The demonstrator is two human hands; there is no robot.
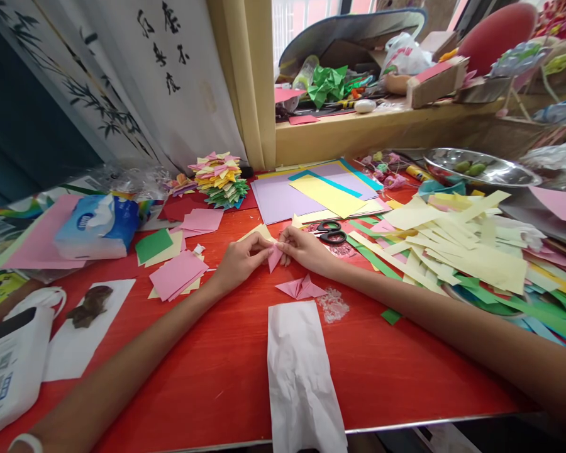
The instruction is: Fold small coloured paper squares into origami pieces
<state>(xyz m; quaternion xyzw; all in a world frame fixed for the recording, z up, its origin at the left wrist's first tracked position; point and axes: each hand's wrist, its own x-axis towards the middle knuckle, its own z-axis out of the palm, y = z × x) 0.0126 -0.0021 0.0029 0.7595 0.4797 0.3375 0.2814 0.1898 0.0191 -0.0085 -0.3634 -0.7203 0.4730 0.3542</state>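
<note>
Between both hands, above the middle of the red table (207, 371), is a small folded pink paper (274, 257). My left hand (245, 258) pinches its left side with thumb and finger. On the other side, the fingers of my right hand (304, 250) are closed on the same paper. Just below the hands lies a folded pink piece (300, 287) with pointed ends, beside a small heap of clear bits (332, 306). A crumpled white tissue (302, 377) hangs over the front edge. Yellow paper (256, 233) lies behind the hands.
Black-handled scissors (332, 233) rest right of my right hand. Paper strips (453, 245) cover the right side, near a metal bowl (481, 168). Pink squares (178, 274), a tissue pack (98, 226) and a white device (14, 368) are at left. A folded-paper stack (221, 179) stands behind.
</note>
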